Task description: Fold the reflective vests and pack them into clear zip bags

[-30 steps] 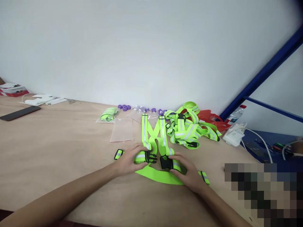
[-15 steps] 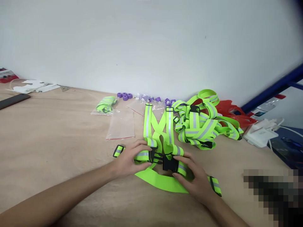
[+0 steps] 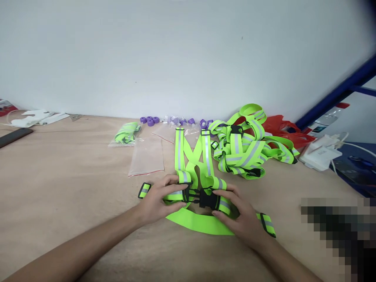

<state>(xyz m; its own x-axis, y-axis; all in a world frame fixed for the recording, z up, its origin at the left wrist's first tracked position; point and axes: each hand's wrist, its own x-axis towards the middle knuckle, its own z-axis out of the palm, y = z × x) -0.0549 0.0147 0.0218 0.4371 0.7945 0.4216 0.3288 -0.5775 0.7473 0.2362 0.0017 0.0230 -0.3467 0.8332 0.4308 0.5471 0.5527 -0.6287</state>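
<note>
A neon-green reflective harness (image 3: 194,156) with grey stripes lies in front of me, its shoulder straps crossing in an X. My left hand (image 3: 161,198) grips the pronged half of the black side-release buckle (image 3: 187,192) between thumb and fingers. Around the socket half (image 3: 208,198) my right hand (image 3: 241,211) is closed, thumb below and fingers above. The prongs point at the socket, with their tips at its mouth; a stretch of the prongs still shows between the halves. The waist strap (image 3: 199,224) loops toward me below the buckle.
A heap of similar harnesses (image 3: 243,152) lies right of the straps, by a red plastic bag (image 3: 282,129) and a white charger (image 3: 321,152). Farther left are a flat clear zip bag (image 3: 146,156), a bagged folded harness (image 3: 127,133) and purple caps (image 3: 150,120) along the wall.
The view has shifted slightly. Both hands keep their hold, and the two buckle halves look about the same or a little closer together.
</note>
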